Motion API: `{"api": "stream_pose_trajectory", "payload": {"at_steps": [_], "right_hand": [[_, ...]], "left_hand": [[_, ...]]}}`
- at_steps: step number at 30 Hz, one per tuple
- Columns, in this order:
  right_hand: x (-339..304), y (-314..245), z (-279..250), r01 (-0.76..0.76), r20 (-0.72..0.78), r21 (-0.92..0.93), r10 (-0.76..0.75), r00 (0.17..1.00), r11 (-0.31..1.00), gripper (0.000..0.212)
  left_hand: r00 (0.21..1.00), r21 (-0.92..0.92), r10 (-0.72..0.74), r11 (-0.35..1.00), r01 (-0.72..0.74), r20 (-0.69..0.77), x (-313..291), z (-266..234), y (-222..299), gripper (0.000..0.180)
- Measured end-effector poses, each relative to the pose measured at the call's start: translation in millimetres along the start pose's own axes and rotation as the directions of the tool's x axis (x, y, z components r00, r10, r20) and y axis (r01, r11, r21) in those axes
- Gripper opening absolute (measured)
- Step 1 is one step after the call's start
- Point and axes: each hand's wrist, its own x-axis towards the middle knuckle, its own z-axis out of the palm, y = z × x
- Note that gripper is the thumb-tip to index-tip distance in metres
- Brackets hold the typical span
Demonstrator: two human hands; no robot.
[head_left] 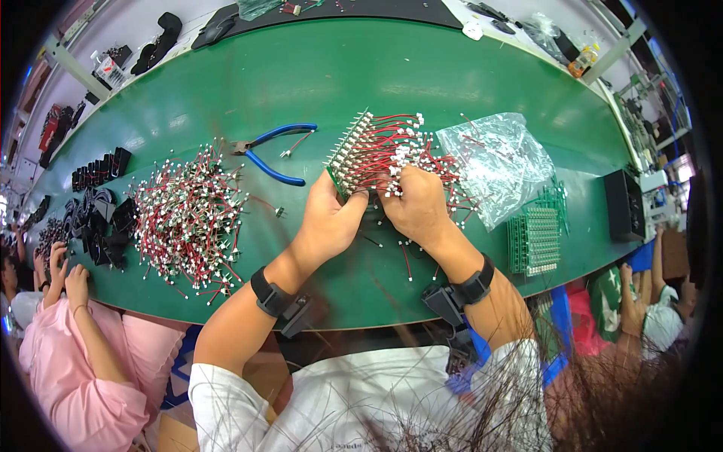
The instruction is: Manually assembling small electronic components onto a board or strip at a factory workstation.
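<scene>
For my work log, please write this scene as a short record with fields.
left hand: holds the near end of a connector-covered green board
right hand: curled at the board's red wires; exact grip hidden
left of board: blue-handled pliers, handles spread; beyond, a pile of wired connectors
right of board: clear plastic bag; nearer the person, stacked green boards
surface: green tabletop

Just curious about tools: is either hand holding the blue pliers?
No, the pliers lie on the table, apart from the left hand and right hand.

The green board (332, 178) stood tilted over the tabletop (376, 68) — white connectors (351, 153) packed in rows, red, white-tipped wires (387, 136) fanning rightward.
</scene>
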Motion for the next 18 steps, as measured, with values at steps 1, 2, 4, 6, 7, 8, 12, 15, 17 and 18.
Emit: {"api": "stream_pose_trajectory", "payload": {"at_steps": [1,2,4,6,7,8,12,15,17,18], "right_hand": [[-0.1,-0.7,0.0,-0.001,-0.007,-0.011,0.001,1.0,1.0,0.017],[-0.3,-1.0,-0.2,-0.001,-0.008,-0.01,0.001,1.0,1.0,0.017],[-0.3,-1.3,-0.7,0.003,-0.001,-0.042,-0.003,1.0,0.999,0.018],[0.2,-2.2,-1.8,0.027,-0.008,-0.064,-0.028,1.0,0.998,0.019],[0.5,-2.8,-2.2,0.052,-0.015,-0.085,-0.053,0.998,0.995,0.019],[0.3,-2.1,-1.6,0.052,-0.015,-0.085,-0.054,0.998,0.995,0.019],[-2.1,6.1,1.1,0.12,0.005,-0.088,-0.12,0.993,0.989,0.019],[-1.3,6.4,3.1,0.117,0.017,-0.067,-0.116,0.993,0.991,0.019],[-1.5,6.6,2.9,0.11,0.015,-0.046,-0.109,0.994,0.993,0.019],[-2.3,6.8,2.6,0.092,0.031,-0.066,-0.09,0.995,0.994,0.02]], "left_hand": [[1.0,0.0,0.0,1.0,0.0,0.0,0.2,-0.1,0.2,0.037],[1.0,0.002,-0.009,1.0,0.009,0.002,0.5,-0.3,0.5,0.036],[1.0,0.005,-0.018,1.0,0.018,0.004,0.5,-0.5,1.0,0.036],[1.0,0.041,-0.019,0.999,0.019,0.018,0.0,-0.1,2.1,0.036],[1.0,0.041,-0.019,0.999,0.019,0.018,0.0,-0.3,1.8,0.036],[1.0,0.04,-0.009,0.999,0.008,0.029,0.1,-0.6,0.9,0.037],[0.999,0.042,-0.001,0.999,0.0,0.038,0.3,0.5,1.4,0.037],[1.0,0.041,0.01,0.999,-0.01,-0.004,-0.1,1.0,1.7,0.037],[1.0,0.027,-0.004,1.0,0.005,-0.01,0.3,1.6,5.2,0.037],[1.0,0.012,-0.018,1.0,0.018,-0.016,0.4,1.9,6.2,0.037]]}}
